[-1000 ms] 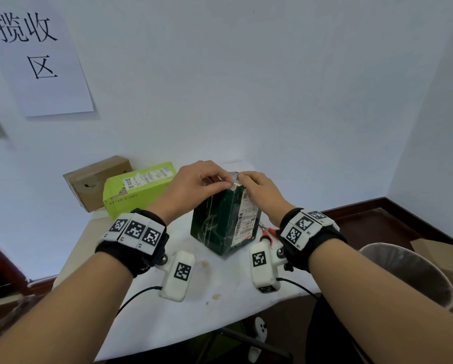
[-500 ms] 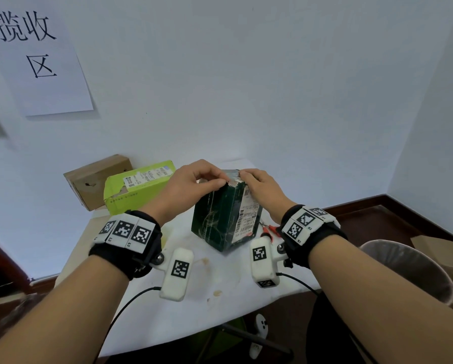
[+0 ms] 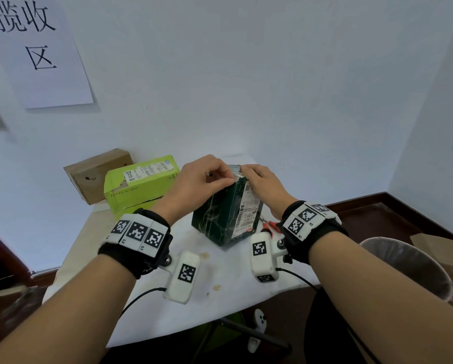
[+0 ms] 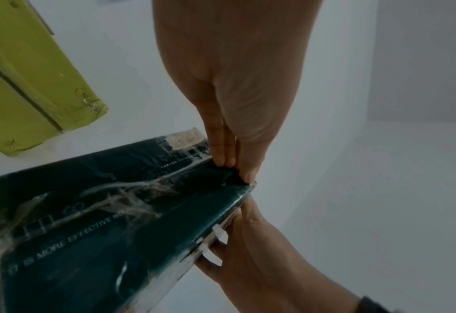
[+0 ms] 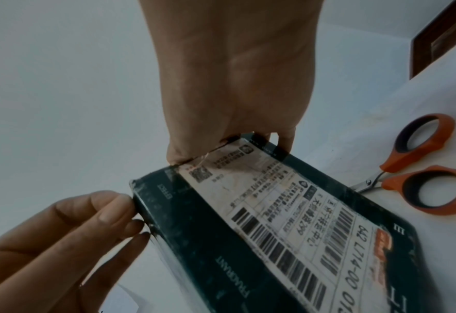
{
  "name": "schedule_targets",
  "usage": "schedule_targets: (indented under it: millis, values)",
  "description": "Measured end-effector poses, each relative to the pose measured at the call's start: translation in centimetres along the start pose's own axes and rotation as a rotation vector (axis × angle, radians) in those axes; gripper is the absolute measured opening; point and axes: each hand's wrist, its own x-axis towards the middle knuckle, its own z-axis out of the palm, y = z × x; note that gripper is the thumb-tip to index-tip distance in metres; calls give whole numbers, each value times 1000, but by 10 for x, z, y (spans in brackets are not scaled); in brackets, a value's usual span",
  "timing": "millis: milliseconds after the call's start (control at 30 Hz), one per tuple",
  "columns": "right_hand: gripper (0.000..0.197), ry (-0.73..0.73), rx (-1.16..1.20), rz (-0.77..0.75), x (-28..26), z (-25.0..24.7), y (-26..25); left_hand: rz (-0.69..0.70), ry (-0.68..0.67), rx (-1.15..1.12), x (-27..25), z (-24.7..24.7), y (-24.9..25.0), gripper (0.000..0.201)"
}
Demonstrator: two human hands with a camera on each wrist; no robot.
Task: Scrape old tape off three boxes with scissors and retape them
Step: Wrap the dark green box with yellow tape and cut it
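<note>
Much of the scissors (image 3: 268, 225) lay hidden behind the dark green box (image 3: 220, 219) and the right wrist band in the head view, only the red handles showing; the right wrist view cut the blades off behind the box too. The small print on the shipping label (image 5: 296, 213) was too blurred to read (barcodes aside). The left hand (image 3: 199, 185) covered the box's top edge, so whatever its fingertips pinched could not be made out. The brown box (image 3: 97, 174) sat partly behind the yellow-green box (image 3: 141, 185).
</note>
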Motion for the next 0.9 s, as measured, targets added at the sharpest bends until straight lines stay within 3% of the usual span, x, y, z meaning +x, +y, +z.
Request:
schedule_targets:
  millis: [133, 333, 600, 900]
  values:
    - [28, -9, -10, 6, 0, 0, -1, 65, -22, 129, 1, -2, -2, 7]
    - [33, -8, -21, 2, -1, 1, 0, -2, -65, 19, 2, -6, -1, 15]
    - [28, -23, -52, -30, 0, 1, 2, -14, -84, -16, 3, -10, -1, 2]
    - [23, -53, -90, -58, 0, 2, 4, -60, -121, -69, -1, -14, 2, 3]
